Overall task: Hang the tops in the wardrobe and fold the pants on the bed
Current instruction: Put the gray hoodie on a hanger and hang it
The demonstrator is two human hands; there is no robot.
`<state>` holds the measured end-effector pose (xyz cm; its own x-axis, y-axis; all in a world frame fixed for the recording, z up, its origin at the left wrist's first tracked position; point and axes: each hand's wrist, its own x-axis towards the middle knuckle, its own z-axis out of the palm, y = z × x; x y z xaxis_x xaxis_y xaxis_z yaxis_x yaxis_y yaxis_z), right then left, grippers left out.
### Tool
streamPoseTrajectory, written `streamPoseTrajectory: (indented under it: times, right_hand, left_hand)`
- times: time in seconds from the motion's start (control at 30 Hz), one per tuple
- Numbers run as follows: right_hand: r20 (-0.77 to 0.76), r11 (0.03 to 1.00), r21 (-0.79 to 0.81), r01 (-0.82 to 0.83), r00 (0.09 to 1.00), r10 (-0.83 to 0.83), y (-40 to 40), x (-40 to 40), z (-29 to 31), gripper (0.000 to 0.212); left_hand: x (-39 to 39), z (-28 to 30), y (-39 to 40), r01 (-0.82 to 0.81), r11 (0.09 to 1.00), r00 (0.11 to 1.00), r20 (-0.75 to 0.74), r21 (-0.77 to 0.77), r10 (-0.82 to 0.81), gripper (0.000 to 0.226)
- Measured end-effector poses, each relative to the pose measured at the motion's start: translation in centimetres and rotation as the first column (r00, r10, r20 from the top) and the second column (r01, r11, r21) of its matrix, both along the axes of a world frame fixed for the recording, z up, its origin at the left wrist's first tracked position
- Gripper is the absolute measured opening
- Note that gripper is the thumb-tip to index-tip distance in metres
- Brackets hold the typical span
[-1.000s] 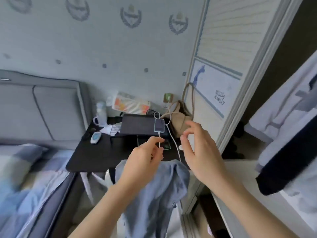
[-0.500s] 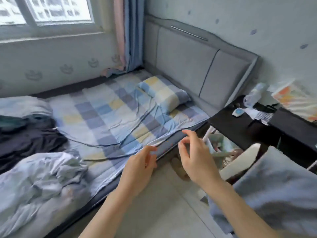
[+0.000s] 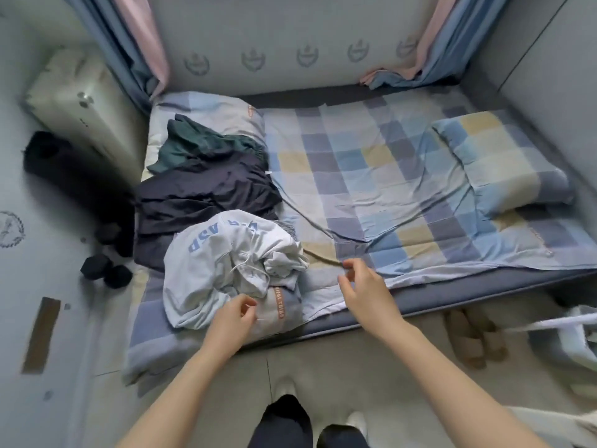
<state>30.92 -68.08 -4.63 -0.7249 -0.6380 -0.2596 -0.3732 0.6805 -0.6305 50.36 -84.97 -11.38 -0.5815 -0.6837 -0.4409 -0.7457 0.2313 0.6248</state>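
Your view has swung left since half a second ago, away from the black bedside table, and you are now facing the bed [image 3: 420, 295] square on, with the clothing pile that was off to the left sitting almost straight ahead. Your left hand [image 3: 234, 320] is hovering at the near edge of a crumpled white garment with blue lettering [image 3: 226, 253], its fingers loosely curled and holding nothing, though I cannot tell whether the fingertips are touching the fabric. Your right hand [image 3: 363, 286] is reaching over the bed's near edge just right of that garment, fingers relaxed and spread, gripping nothing. Behind the white garment, a dark navy garment [image 3: 200, 195] is lying spread across the foot of the bed, and a dark green garment [image 3: 200, 143] is lying beyond it, both unfolded. A checked pillow [image 3: 504, 166] is resting at the right end on the checked sheet [image 3: 371, 163]. Two dark dumbbells [image 3: 106, 270] are sitting on the floor to the left of the bed.
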Motion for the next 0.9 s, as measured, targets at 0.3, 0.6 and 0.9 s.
streamPoseTrajectory:
  times: [0.3, 0.6, 0.9]
  right_hand:
    - [0.226, 0.965, 0.199, -0.172, 0.966, 0.126, -14.2, -3.3, -14.1, 0.027]
    - [0.402, 0.845, 0.345, -0.409, 0.878, 0.260, -25.1, -2.1, -32.0, 0.039]
    - [0.369, 0.650, 0.549, -0.525, 0.850, 0.375, -26.5, -0.1, -39.6, 0.040]
  left_hand:
    - [-0.9, -11.2, -11.0, -0.091, 0.993, 0.958, 0.279, 0.070, 0.068, 0.017]
    - [-6.6, -24.0, -18.0, -0.089, 0.996, 0.918, 0.389, 0.025, 0.072, 0.041]
    - [-8.3, -29.2, -19.8, 0.019, 0.983, 0.889, 0.453, -0.182, 0.066, 0.041]
